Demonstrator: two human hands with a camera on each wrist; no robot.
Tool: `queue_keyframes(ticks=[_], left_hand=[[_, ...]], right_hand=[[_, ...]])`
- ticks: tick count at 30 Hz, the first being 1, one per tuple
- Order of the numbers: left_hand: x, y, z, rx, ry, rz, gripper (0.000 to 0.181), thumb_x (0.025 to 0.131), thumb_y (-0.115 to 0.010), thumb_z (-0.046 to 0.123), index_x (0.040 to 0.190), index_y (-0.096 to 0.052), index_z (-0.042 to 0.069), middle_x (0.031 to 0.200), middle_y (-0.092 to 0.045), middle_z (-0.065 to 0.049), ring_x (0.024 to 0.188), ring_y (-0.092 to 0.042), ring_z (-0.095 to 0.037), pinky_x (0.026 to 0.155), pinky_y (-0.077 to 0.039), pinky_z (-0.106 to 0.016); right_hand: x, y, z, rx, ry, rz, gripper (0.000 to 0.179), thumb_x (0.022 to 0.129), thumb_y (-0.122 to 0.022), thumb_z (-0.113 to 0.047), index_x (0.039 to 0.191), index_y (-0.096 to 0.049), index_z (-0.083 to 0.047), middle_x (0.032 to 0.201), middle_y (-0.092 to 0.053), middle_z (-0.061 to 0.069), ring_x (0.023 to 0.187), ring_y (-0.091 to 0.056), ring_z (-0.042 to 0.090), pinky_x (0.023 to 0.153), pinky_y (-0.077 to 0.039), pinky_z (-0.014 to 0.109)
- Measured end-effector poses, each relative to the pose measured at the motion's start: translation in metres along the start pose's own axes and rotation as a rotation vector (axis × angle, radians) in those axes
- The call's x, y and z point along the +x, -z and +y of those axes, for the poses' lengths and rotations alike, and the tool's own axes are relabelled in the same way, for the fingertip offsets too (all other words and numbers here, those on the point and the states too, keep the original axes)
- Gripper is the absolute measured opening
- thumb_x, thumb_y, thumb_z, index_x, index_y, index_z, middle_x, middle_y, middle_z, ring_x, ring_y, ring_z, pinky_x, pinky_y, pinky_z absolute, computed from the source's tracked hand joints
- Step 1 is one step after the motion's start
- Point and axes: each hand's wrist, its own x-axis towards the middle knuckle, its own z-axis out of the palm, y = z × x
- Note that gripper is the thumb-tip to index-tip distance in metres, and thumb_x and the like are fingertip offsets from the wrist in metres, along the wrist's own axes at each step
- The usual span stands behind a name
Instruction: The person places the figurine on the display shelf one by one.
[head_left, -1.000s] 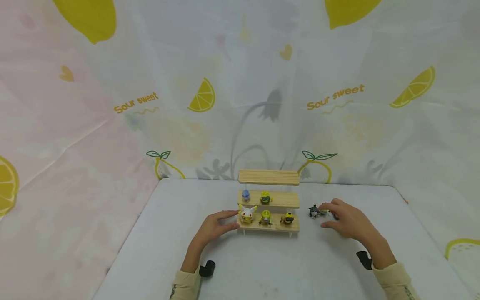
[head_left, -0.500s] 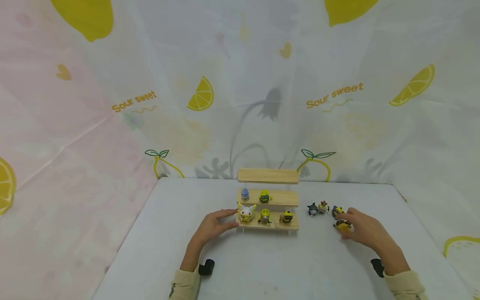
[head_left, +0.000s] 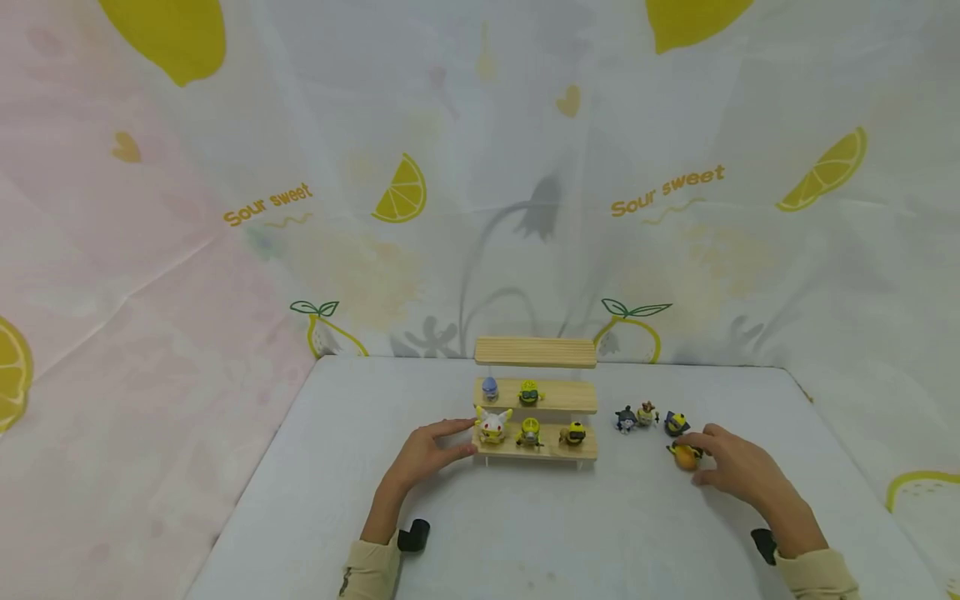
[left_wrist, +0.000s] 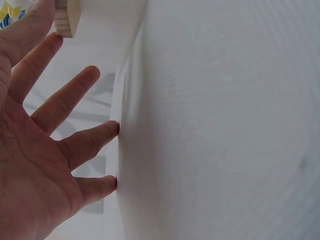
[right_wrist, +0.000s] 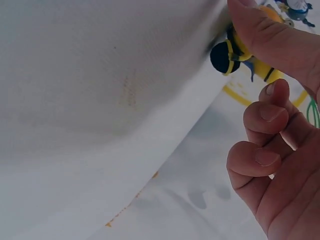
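At the lower right of the head view, the right grip (head_left: 742, 469) brackets the orange toy (head_left: 686, 458) on the worktop (head_left: 570, 533); whether finger and thumb are closed on it, I cannot tell. A light pinch on the rounded body works best, away from the dark toy (head_left: 677, 423) just above it in the frame. At lower centre, the left grip (head_left: 423, 457), released, touches the wooden shelf (head_left: 555, 352); gentle contact avoids jolting it

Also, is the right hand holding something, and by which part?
The right hand is at the orange toy, but whether it grips it, and where, cannot be told.
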Motion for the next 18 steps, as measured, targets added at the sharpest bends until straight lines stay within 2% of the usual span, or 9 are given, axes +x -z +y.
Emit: queue_keyframes(ticks=[5,12,18], left_hand=[[-0.001,0.001,0.000,0.002,0.020,0.007,0.048,0.085,-0.077,0.043,0.128,-0.069,0.023,0.131,-0.063,0.001,0.131,-0.050,-0.030,0.110,-0.035,-0.052],[0.000,0.001,0.000,0.023,-0.014,0.005,0.048,0.086,-0.076,0.042,0.129,-0.068,0.021,0.130,-0.064,0.002,0.130,-0.051,-0.029,0.111,-0.035,-0.049],[0.000,0.001,0.001,0.019,0.031,-0.009,0.051,0.084,-0.076,0.047,0.129,-0.068,0.026,0.132,-0.062,0.005,0.133,-0.048,-0.025,0.112,-0.034,-0.047]], right_hand=[[0.003,-0.005,0.003,-0.014,0.001,0.007,0.051,0.073,-0.087,-0.021,0.119,-0.069,-0.011,0.091,-0.053,-0.002,0.069,-0.044,0.013,0.055,-0.041,0.029],[0.005,-0.014,0.005,-0.037,0.038,0.127,0.044,0.073,-0.087,-0.020,0.113,-0.071,-0.010,0.087,-0.052,-0.003,0.067,-0.042,0.010,0.052,-0.040,0.027],[0.006,-0.020,0.005,-0.021,0.038,0.206,0.038,0.075,-0.086,-0.022,0.108,-0.073,-0.010,0.084,-0.050,-0.006,0.063,-0.038,0.008,0.049,-0.035,0.024]])
